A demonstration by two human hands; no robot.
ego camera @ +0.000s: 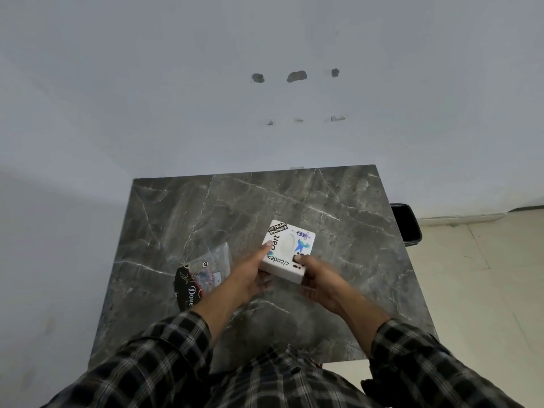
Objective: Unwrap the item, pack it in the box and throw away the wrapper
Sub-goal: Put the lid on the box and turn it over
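The white box [290,251], covered in stickers, is held just above the tabletop [338,201] between both hands. The left hand [250,278] cups its near-left side with the thumb pressed flat on the lid; the right hand [316,282] clamps the near-right corner, thumb on top. This two-sided hold looks meant to steady the box, probably so the lid can be opened or pressed closed; which one cannot be told. Just left of the hands, a clear plastic wrapper [213,265] lies on the tabletop over a black round object [185,291]; whether the item is still inside is unclear. A dark bin [407,225] stands on the floor beside the tabletop's right edge, handy for the wrapper.
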